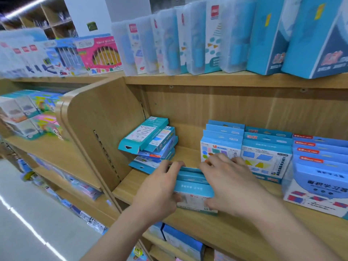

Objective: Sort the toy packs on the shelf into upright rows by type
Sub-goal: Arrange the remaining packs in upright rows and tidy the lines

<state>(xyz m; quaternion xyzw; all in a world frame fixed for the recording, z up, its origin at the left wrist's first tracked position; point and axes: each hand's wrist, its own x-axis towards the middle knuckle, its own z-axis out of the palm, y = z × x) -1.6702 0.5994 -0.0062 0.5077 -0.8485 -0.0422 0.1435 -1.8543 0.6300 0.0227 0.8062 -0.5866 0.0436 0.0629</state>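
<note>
We find both grips, left hand (160, 187) and right hand (226, 178), clamping upright blue cardboard toy packs (194, 187) on the wooden shelf (235, 230); uneven release risks toppling them.

Blue toy packs (194, 185) upright at shelf front; loose pile (150, 144) behind-left.

We see both bare forearms reach forward over the shelf's front edge (244, 240). The left hand (157, 193) and right hand (228, 182) face each other, fingers curled, clamping a small stack of packs (194, 187) between them.
</note>
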